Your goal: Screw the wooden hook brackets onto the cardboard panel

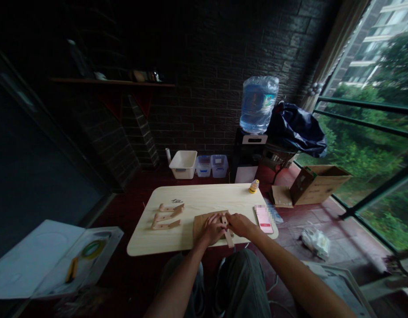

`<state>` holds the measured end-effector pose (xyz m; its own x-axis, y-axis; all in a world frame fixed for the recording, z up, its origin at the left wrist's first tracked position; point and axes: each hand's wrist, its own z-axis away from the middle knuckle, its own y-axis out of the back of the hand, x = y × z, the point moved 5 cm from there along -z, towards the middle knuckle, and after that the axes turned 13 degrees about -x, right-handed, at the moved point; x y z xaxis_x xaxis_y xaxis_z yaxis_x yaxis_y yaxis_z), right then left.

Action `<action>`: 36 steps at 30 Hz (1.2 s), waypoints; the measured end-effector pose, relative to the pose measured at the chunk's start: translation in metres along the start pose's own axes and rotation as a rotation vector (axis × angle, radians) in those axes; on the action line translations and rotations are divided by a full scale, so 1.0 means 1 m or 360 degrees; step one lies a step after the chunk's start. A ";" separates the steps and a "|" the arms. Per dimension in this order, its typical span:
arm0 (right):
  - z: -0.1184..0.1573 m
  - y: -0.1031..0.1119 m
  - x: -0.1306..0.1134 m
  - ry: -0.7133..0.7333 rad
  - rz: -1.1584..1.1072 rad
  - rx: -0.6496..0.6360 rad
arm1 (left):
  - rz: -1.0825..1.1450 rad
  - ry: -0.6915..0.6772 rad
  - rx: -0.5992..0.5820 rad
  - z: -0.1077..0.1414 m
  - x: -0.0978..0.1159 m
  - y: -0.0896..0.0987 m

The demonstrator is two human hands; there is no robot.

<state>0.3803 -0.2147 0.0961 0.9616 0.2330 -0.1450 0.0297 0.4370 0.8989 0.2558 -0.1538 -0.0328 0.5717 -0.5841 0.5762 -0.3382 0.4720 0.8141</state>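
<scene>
Near the front edge of the pale table (147, 240), a brown cardboard piece (198, 224) lies under my hands. My left hand (213, 229) rests over it, its fingers closed against a light wooden piece (229, 239) with a hole in it. From the right, my right hand (235, 223) pinches the same wooden piece near its upper part. The fingertips of both hands almost meet there. Several bent wooden pieces (167, 216) lie on the table's left part, with small dark screws or rods (177, 201) behind them.
A yellow-capped bottle (253, 187) stands at the table's back right corner, and a phone (264, 219) lies at its right edge. Plastic bins (212, 166) and a water dispenser (249, 152) stand behind the table. An open case (87, 260) is at the left, a cardboard box (311, 187) at the right.
</scene>
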 end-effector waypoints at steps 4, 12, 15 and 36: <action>0.001 0.001 0.000 -0.0065 -0.0005 0.0003 | 0.0013 0.0019 -0.0021 -0.001 0.000 0.001; 0.007 0.005 -0.009 -0.0002 0.0043 -0.0006 | 0.0026 -0.0004 -0.0042 0.001 0.004 0.007; 0.005 0.004 -0.010 -0.0004 0.0060 -0.0024 | 0.0032 -0.0011 -0.0023 0.001 0.003 0.006; 0.000 -0.001 -0.002 0.0099 -0.0073 0.0044 | 0.0005 0.0082 0.0010 0.003 0.005 0.006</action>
<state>0.3788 -0.2160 0.0955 0.9403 0.2672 -0.2109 0.0817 0.4243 0.9018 0.2545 -0.1564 -0.0249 0.6083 -0.5476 0.5745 -0.3449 0.4695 0.8128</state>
